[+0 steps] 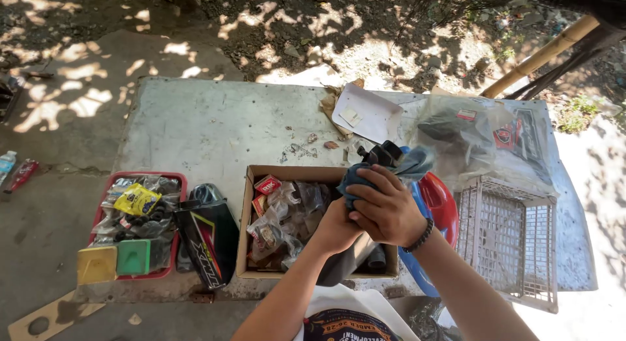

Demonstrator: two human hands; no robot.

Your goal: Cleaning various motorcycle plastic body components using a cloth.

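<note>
Head view: cardboard box (pixel 251 223) below hands; red tray (pixel 175 184) left; crate (pixel 508 237) right.

Left hand (pixel 336 227) mostly hidden behind right hand (pixel 386 210); its fingers and grip can't be read. Rag (pixel 385 171) wraps the black part (pixel 381 153), only the part's top pokes out at 12 o'clock, shape unclear. Blue-red piece (pixel 438 204) half covered by right forearm. Box (pixel 251 223) contents are bagged, too small to identify; its 5 o'clock corner sits behind the arms. Bag (pixel 482 142) at 2 o'clock: contents blurred by plastic. Crate (pixel 508 237) hides the table (pixel 195 126) edge behind it. Bottle (pixel 6 163) at 9 o'clock cut off by the frame. Red tray (pixel 175 181) items indistinct.
</note>
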